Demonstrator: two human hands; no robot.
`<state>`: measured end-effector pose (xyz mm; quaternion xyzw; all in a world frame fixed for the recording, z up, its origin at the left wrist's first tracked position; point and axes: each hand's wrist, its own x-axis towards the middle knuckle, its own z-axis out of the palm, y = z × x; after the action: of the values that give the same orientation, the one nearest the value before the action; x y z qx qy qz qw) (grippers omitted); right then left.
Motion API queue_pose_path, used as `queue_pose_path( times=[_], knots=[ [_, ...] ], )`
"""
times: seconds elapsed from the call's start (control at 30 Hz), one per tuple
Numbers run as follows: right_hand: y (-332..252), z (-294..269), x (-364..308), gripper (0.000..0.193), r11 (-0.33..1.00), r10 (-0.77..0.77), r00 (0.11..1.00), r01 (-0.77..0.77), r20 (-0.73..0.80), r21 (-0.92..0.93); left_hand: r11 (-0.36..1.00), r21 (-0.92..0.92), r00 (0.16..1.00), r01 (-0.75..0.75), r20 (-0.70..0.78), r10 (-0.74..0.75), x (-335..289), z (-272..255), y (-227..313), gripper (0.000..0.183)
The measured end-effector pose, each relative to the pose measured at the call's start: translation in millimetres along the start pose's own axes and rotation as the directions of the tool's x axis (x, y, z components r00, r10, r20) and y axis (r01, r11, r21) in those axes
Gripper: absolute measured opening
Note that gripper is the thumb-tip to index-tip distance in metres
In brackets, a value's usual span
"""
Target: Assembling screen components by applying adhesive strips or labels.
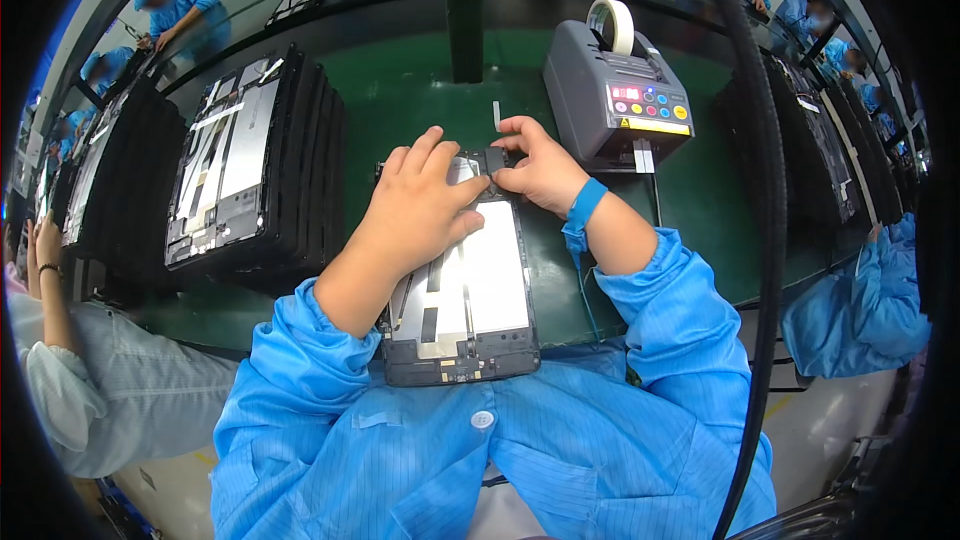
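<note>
An opened tablet (pixel 500 280) lies before me, its inner side up, showing silver plates, dark strips and a black frame. My left hand (pixel 410 205) rests over its upper left part, fingers stretched out, thumb towards the middle. At the upper right corner, my right hand (pixel 545 170) has its thumb and a finger closed around the dark edge. Its index finger is raised, and a short pale strip of tape (pixel 496 116) stands at that fingertip; whether it sticks there I cannot tell. A blue wrist strap (pixel 585 208) circles my right wrist.
A grey tape dispenser (pixel 600 90) with a white roll stands on the green table (pixel 400 90) at the right. Stacked opened tablets (pixel 235 150) stand at the left, more stacks (pixel 820 140) at far right. A black cable (pixel 768 240) hangs at the right. Co-workers sit around.
</note>
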<state>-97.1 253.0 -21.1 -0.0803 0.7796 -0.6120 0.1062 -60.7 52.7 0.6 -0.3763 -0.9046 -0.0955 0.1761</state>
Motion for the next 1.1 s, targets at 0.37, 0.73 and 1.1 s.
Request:
queue_pose_path(
  times=[0.37, 0.73, 1.1],
  knots=[
    [-42.2, -17.7, -11.7, 0.009, 0.748, -0.229, 0.914, 0.385, 0.335, -0.540, 0.980, -0.156, 0.991, 0.127, 0.060, -0.119, -5.5, 9.7, -6.9, 0.035],
    [-52.3, -8.2, 13.6, 0.018, 0.491, 0.084, 0.899, 0.337, 0.429, -0.803, 0.934, -0.301, 0.980, 0.195, 0.103, -0.171, 1.6, 6.8, -9.7, 0.026],
    [-32.6, -5.0, 10.2, 0.021, 0.621, 0.118, 0.974, 0.080, 0.194, -0.780, 0.879, -0.293, 0.926, 0.376, 0.112, -0.359, 14.9, 14.0, 0.7, 0.013]
  ],
)
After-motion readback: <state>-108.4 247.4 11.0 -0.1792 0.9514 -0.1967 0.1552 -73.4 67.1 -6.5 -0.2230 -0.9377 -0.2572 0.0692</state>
